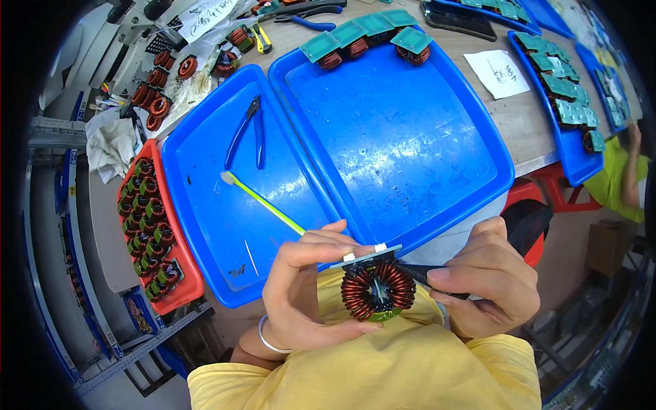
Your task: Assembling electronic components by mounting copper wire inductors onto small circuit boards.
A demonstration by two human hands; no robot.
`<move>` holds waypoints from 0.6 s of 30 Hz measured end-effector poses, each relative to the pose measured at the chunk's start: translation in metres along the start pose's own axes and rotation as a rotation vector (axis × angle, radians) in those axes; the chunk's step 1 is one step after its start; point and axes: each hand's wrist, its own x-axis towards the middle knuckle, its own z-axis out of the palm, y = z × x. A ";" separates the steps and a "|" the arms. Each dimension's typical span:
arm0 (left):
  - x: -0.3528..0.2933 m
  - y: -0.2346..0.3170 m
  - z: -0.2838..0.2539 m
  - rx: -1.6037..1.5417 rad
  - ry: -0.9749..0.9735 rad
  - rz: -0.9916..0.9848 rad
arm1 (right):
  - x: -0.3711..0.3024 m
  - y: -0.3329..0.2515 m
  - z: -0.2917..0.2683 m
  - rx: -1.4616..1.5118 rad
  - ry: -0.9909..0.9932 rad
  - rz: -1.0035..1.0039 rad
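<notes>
Close to my body, my left hand (pixel 294 294) grips a copper-wound toroidal coil (pixel 355 290) with a small green circuit board (pixel 386 253) on top. Its thumb presses under the coil and its fingers lie at the board's edge. Two white connectors sit on the board. Pinched in my right hand (pixel 488 280) are black tweezers (pixel 418 273), their tip at the coil's right side just below the board. The exact contact of the tip is hidden. Beyond my left hand, a yellow-green brush (pixel 270 207) and blue-handled cutters (pixel 259 137) lie in the left blue tray (pixel 205 219).
A right blue tray (pixel 403 143) carries several board-topped coils (pixel 355 46) along its far edge. A red tray (pixel 188 290) of coils stands at left. Narrow blue trays (pixel 570 160) of boards, a red stool (pixel 567 195) and another person's arm (pixel 632 171) are at right.
</notes>
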 end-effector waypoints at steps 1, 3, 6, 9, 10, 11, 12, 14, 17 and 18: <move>0.000 0.000 0.000 0.005 0.005 0.000 | 0.000 0.000 -0.001 -0.005 -0.022 0.014; 0.000 0.000 0.000 0.007 0.004 0.003 | 0.000 0.000 0.000 -0.001 -0.018 0.014; 0.000 0.000 0.001 0.011 0.013 0.014 | 0.000 -0.001 0.000 0.000 -0.025 0.017; 0.000 0.000 0.001 0.037 0.019 0.040 | 0.001 0.000 0.003 -0.004 -0.020 0.019; 0.000 0.001 0.000 0.061 0.017 0.059 | 0.001 0.000 0.004 -0.003 -0.005 0.014; 0.000 0.000 0.000 0.061 0.017 0.059 | 0.001 0.000 0.003 -0.003 -0.006 0.014; 0.000 0.000 0.001 0.062 0.022 0.067 | 0.002 -0.001 0.001 -0.003 -0.028 0.016; 0.000 0.000 0.001 0.063 0.028 0.074 | 0.001 0.000 0.001 -0.004 -0.051 0.019; 0.000 0.001 0.000 0.100 0.028 0.086 | 0.000 0.000 0.004 0.002 -0.020 0.014; 0.000 0.001 0.001 0.112 0.032 0.087 | 0.000 0.000 0.004 -0.003 -0.018 0.021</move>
